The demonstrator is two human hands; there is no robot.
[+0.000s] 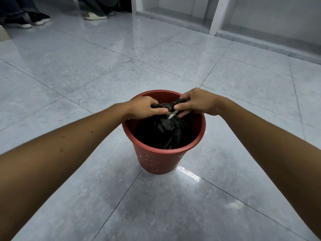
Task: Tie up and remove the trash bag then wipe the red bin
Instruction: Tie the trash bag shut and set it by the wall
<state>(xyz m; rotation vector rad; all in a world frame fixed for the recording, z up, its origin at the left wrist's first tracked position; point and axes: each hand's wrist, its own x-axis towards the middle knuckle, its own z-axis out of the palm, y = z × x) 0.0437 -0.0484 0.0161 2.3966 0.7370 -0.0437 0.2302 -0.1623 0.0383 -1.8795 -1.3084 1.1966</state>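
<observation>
A red bin (156, 160) stands upright on the tiled floor, in the middle of the view. Inside it sits a black trash bag (163, 132), its top gathered into a bunched neck above the rim. My left hand (145, 107) grips the left side of that neck. My right hand (196, 103) pinches the right side, thumb and fingers closed on the plastic. A thin pale strip (172, 114) shows at the neck between my thumbs. The bag's lower part is hidden by the bin wall.
Glossy grey floor tiles (86, 70) spread all around the bin. Other people's shoes and legs (27, 20) are at the far top left. A white frame and low ledge (215, 16) run along the far right.
</observation>
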